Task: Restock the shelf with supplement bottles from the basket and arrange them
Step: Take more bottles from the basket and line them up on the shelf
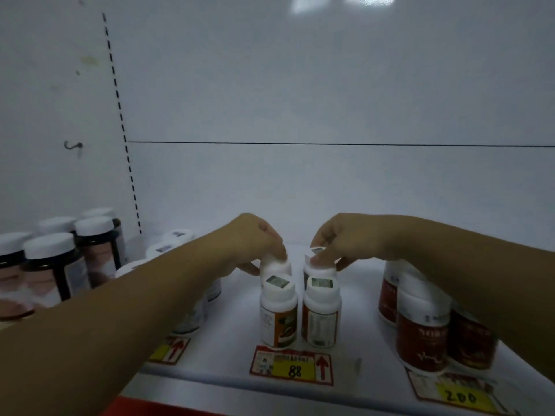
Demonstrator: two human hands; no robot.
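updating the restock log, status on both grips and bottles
Left grip holds back-left bottle by its cap. Right grip holds back-right bottle likewise. Two front bottles upright just ahead, nothing blocking.

White-capped bottles [278, 313] — red-and-yellow price tag [291, 366]

This was a shop, likely a pharmacy or health-goods aisle. The shelf [237, 328] was white sheet metal w/ a plain white back panel [300, 100] and a slotted upright [120, 109] at the left, i.e. std retail racking. Printed price labels sat along the front edge. The 88 tag [291, 367] had a red border, a red up-arrow and its no. on yellow. The 200 tag [459, 394] was at right, and a third tag [169, 351] was partly hidden at left. Stock stood in same-product groups behind the tags: white bottles [278, 313] w/ orange labels mid-shelf, red-labelled bottles [420, 340] at right, dark jars [51, 274] w/ white lids far left. A red strip [135, 408] ran below the shelf edge.
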